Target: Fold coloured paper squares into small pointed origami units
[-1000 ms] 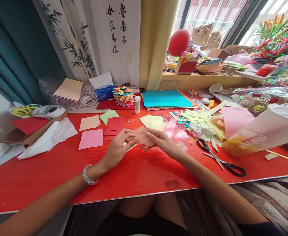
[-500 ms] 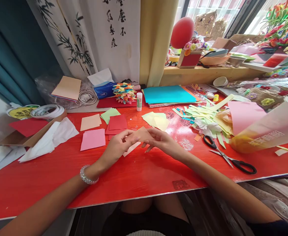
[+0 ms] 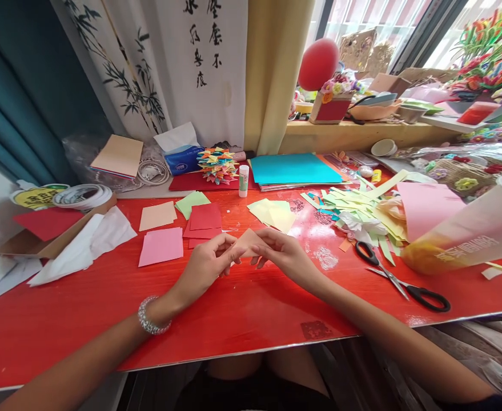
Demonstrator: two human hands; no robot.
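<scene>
A small peach paper [image 3: 249,238] is held up between both hands above the red table, its top corner pointing away from me. My left hand [image 3: 214,254] pinches its left side, thumb on top. On the right side, my right hand [image 3: 281,251] grips it with thumb and fingers. Beyond the hands lie pale yellow sheets [image 3: 276,214], and a glue stick [image 3: 243,181] stands upright. Left of the hands are red squares [image 3: 205,219], pink squares [image 3: 160,246], peach squares [image 3: 157,216] and green squares [image 3: 191,201].
Black-handled scissors [image 3: 394,278] lie open at the right, near a heap of paper strips [image 3: 362,208]. A rolled plastic bag [image 3: 460,234] is beside them. Blue sheets [image 3: 296,168] and a folded paper ball [image 3: 217,166] sit at the back. The table's front edge [image 3: 233,351] is near me.
The peach paper has turned, with its corner now pointing up between the hands. The lighter flap that hung below it no longer shows. Both hands have drawn slightly closer together.
</scene>
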